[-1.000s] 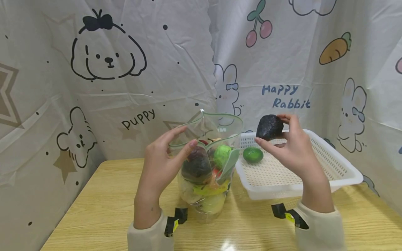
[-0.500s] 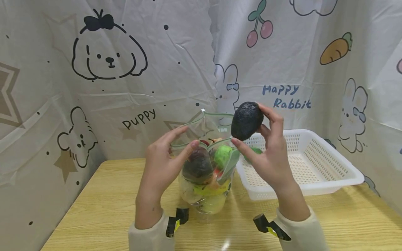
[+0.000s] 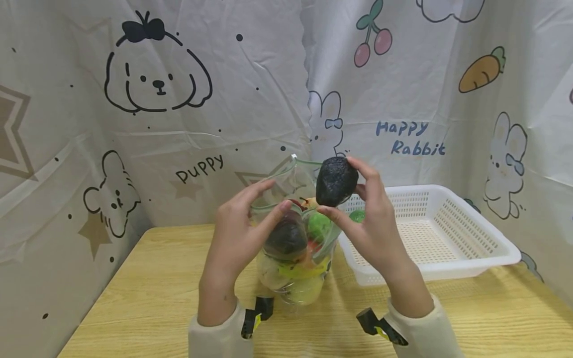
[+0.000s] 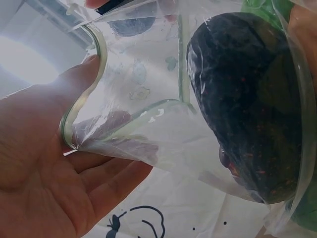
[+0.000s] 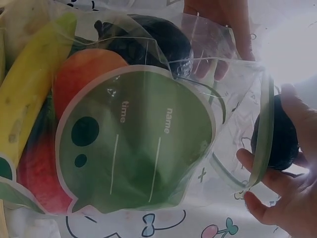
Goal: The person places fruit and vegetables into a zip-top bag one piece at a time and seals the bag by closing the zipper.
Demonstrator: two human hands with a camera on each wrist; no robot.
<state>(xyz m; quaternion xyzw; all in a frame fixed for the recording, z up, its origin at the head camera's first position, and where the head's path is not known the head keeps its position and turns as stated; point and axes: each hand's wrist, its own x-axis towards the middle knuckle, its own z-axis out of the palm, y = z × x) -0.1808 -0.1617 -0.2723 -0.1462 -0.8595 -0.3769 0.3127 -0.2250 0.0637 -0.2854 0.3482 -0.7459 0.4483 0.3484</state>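
In the head view a clear zip bag [image 3: 323, 248] stands upright on the table, its green-edged mouth open. My left hand [image 3: 235, 236] holds the bag's left rim, thumb in front and fingers round the outside. My right hand [image 3: 380, 231] grips a dark avocado [image 3: 336, 181] between thumb and fingers at the right of the mouth. Inside the bag are a large dark fruit [image 4: 247, 104], a bright green round one [image 3: 319, 226], a yellow banana-like fruit [image 5: 29, 94], an orange one [image 5: 89, 74] and a red one [image 5: 42, 173]. Fruit lower down is partly hidden.
A white perforated basket [image 3: 429, 273] stands on the right of the wooden table [image 3: 147, 298]. One green fruit [image 3: 357, 216] lies at its left, partly behind my right hand. A printed curtain [image 3: 250, 64] encloses the back and sides.
My right hand has carried the avocado left from over the basket to the bag's mouth, rising and then dipping slightly. The left hand stays at the rim.
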